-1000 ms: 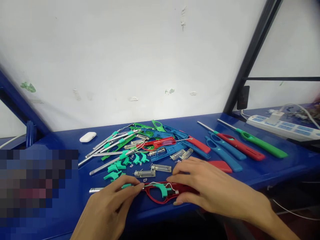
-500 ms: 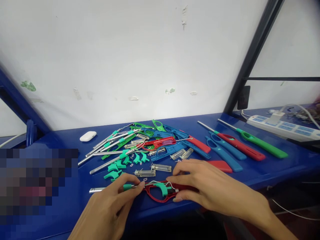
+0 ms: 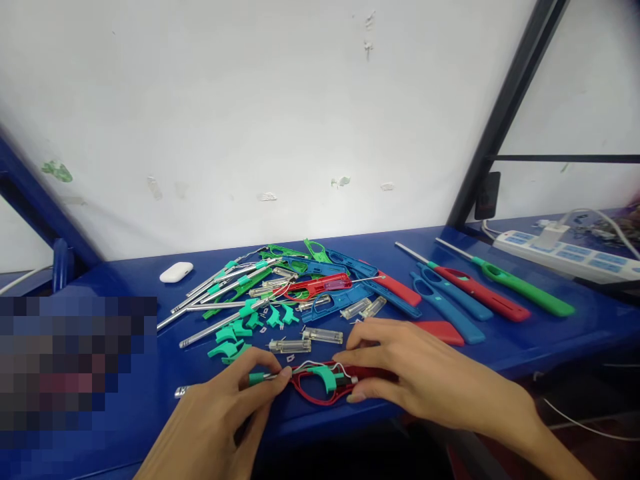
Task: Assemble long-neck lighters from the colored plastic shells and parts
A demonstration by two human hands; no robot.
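A red lighter shell half [image 3: 315, 401] lies at the table's front edge with a green trigger [image 3: 327, 379] and a white wire in it. My left hand [image 3: 225, 407] pinches the metal tube [image 3: 181, 392] near its green collar [image 3: 256, 378], where it meets the shell's left end. My right hand [image 3: 415, 373] grips the shell's red handle from the right, thumb below and fingers above. Just behind lie two clear fuel tanks [image 3: 293, 347] and a small metal clip [image 3: 291, 358].
Behind are loose green triggers [image 3: 225, 349], metal tubes [image 3: 213, 328] and coloured shell halves [image 3: 320, 287]. Lighters, one red [image 3: 500, 301] and one green [image 3: 540, 293], lie right. A white case [image 3: 176, 272] sits back left, a power strip [image 3: 575, 257] far right.
The outer end of the metal tube has swung slightly down toward the front edge, tilting it. My left hand has shifted a little; my right hand keeps its hold.
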